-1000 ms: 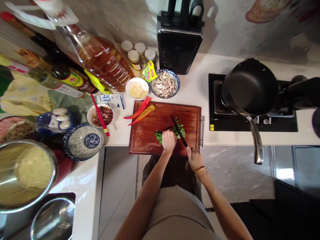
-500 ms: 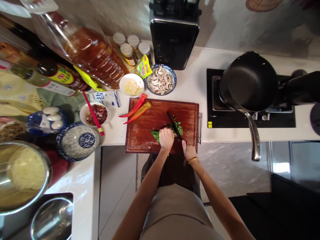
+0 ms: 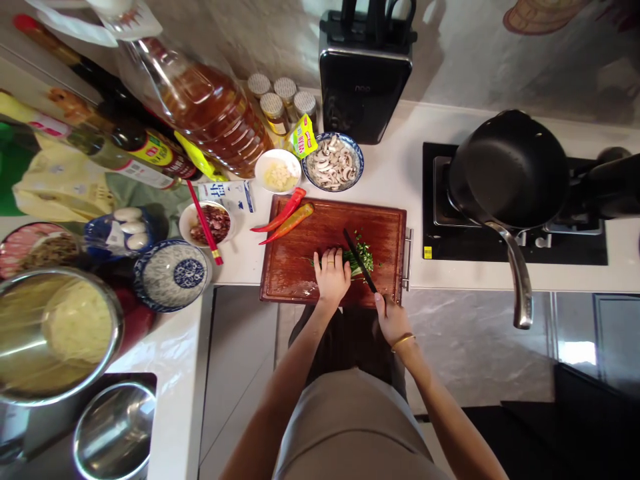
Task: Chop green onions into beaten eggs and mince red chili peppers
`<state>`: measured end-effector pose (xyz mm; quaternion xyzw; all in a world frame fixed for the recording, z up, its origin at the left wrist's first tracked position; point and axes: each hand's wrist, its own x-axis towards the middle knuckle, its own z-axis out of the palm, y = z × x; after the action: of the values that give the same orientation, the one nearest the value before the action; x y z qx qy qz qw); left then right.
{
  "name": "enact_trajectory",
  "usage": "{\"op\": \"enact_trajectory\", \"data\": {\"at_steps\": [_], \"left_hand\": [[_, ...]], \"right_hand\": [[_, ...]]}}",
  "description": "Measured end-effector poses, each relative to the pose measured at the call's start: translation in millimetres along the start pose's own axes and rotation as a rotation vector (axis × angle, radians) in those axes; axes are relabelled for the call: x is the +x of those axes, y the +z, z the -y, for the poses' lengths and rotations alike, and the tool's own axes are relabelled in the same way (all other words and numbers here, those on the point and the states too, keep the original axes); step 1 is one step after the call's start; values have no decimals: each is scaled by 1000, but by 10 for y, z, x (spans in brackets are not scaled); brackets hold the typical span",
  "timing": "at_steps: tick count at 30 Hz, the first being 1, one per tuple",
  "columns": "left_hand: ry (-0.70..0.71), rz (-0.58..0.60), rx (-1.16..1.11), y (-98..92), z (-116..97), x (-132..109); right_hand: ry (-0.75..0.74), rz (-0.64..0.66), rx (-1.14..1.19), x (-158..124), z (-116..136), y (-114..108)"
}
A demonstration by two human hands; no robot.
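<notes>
My left hand (image 3: 332,279) lies over a bunch of green scallions (image 3: 355,266), its fingers bent and holding them against the wooden cutting board (image 3: 287,267). My right hand (image 3: 393,320) grips the handle of a dark kitchen knife (image 3: 358,259), whose blade slants across the greens just right of my left fingers. Chopped scallion bits (image 3: 367,253) are heaped beside the blade. A red chili pepper (image 3: 284,211) and an orange-green chili pepper (image 3: 291,223) rest at the board's upper left corner. My left palm hides part of the bunch.
Behind the board stand a bowl of sliced mushrooms (image 3: 334,163), a bowl of minced garlic (image 3: 278,172) and a black knife block (image 3: 365,87). Red chopsticks (image 3: 204,223) cross a meat bowl (image 3: 220,222). A black pan (image 3: 507,173) sits on the stove at right.
The camera view has shifted, so the counter things appear farther right. The fingers of my left hand have spread more on the scallions, and the knife handle is lower in view.
</notes>
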<state>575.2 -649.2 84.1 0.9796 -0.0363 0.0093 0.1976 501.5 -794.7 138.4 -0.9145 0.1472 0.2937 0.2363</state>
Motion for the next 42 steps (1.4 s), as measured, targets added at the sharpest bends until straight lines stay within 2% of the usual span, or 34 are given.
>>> {"op": "enact_trajectory", "data": {"at_steps": [7, 10, 13, 17, 22, 26, 31, 42], "left_hand": [[-29, 48, 39, 312, 122, -119], [-34, 69, 55, 372, 149, -134], [-29, 83, 65, 388, 156, -132], [-35, 70, 52, 380, 150, -126], [-40, 46, 20, 364, 148, -123], [-49, 45, 7, 363, 151, -124], [-57, 40, -12, 327, 136, -117], [-127, -10, -195, 14, 103, -25]], "right_hand": [[40, 42, -107, -74, 31, 31], [66, 70, -169, -38, 61, 77], [89, 64, -197, 121, 75, 210], [30, -9, -112, 343, 5, 355], [-60, -103, 22, 279, -90, 240], [-71, -82, 35, 97, -80, 112], [-56, -59, 15, 37, -65, 114], [-22, -85, 130, 77, -178, 111]]}}
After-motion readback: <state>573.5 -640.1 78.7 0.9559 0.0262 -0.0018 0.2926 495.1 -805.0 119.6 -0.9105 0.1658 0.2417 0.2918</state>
